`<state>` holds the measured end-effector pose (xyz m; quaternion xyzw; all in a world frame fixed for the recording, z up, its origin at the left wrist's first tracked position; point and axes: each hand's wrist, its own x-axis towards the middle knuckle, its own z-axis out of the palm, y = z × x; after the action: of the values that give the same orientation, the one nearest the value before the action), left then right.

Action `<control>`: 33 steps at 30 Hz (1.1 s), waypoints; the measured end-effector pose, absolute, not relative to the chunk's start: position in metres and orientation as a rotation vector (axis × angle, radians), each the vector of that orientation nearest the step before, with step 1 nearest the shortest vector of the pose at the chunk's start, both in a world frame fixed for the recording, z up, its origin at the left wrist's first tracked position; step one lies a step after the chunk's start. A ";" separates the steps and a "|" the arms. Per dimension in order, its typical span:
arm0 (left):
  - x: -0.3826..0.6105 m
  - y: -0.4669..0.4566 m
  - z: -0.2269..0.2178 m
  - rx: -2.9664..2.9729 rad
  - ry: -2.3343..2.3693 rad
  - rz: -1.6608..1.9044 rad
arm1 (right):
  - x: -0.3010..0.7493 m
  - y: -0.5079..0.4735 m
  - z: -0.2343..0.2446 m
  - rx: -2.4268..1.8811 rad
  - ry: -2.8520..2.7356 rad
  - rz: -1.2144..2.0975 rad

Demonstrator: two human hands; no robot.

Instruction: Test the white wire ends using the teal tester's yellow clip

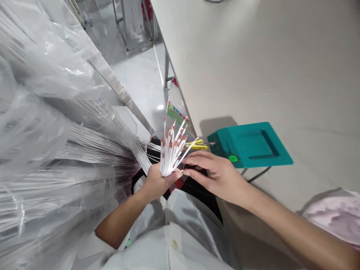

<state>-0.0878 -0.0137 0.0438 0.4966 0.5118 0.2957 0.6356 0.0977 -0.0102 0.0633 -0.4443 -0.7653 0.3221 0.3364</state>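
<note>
My left hand (157, 183) is wrapped around a bundle of white wires (170, 157). Their ends fan out above the fist, with bare copper-coloured tips at differing heights. My right hand (210, 172) is at the right side of the bundle, index finger and thumb bent toward each other. A short white wire end (181, 171) shows at the thumb tip, close to my left thumb. Behind the right fingers, a small yellow-handled tool (198, 144) reaches to the edge of a teal device (250, 146) with a green button.
Plastic-wrapped bundles of long white wire (92, 150) fill the left side. A pale table (267, 75) spans the right, where a pinkish cloth-like item (334, 215) lies. A dark cable (260, 174) runs from under the teal device. Beyond is a wheeled metal rack (123, 30) on the floor.
</note>
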 end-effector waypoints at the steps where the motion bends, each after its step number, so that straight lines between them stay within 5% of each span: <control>1: -0.088 -0.014 0.045 1.126 1.154 0.684 | 0.097 -0.009 0.064 -1.119 -2.045 0.910; 7: -0.100 -0.013 0.044 1.108 1.030 0.655 | 0.094 -0.002 0.062 -0.932 -1.995 1.280; 17: -0.101 -0.014 0.034 0.687 0.899 0.786 | 0.046 -0.019 0.036 -0.893 -0.772 1.823; 26: -0.098 -0.019 0.029 0.540 0.811 0.842 | 0.034 -0.027 0.034 -0.902 -0.602 1.818; 33: -0.098 -0.019 0.033 0.592 0.920 0.870 | 0.040 -0.027 0.035 -1.070 -1.075 1.319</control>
<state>-0.0980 -0.0187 0.0326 0.2724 0.4233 0.4006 0.7656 0.0396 -0.0266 0.0353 -0.4495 -0.4516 0.5540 0.5358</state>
